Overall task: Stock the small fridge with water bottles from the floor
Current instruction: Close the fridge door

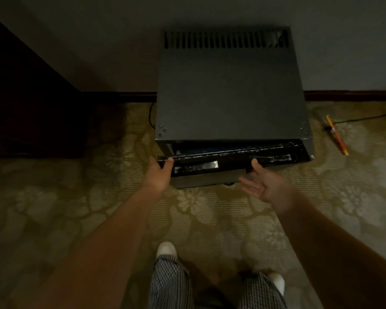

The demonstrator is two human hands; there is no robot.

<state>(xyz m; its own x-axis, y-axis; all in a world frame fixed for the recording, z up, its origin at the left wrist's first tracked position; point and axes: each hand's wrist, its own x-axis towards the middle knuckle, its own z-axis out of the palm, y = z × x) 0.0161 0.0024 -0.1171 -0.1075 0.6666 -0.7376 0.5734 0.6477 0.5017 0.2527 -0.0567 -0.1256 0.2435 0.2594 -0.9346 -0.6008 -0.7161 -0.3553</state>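
The left grip (159, 172), a bare hand, clamps the top left corner of the fridge door (232, 160), thumb over the upper edge, as a person stands above the small fridge (230, 90) on a patterned carpet floor (76, 208). The right grip (263, 186) hovers empty just in front of the door, fingers apart and spread, palm up, thumb tip near the upper edge. Both forearms reach forward and down, nearly straight. The door is slightly ajar, its left side standing out from the cabinet, which sits backed against the wall. No water bottles are in view, and where they lie on the floor cannot be told. The door looks stiff and light enough to swing from that free corner, probably on a hinge at the right. Sealed bottles would likely be rigid, fairly heavy and smooth, best taken round the body. A cable (366, 118) and an orange-and-yellow object (335, 136) lie on the carpet to the right.
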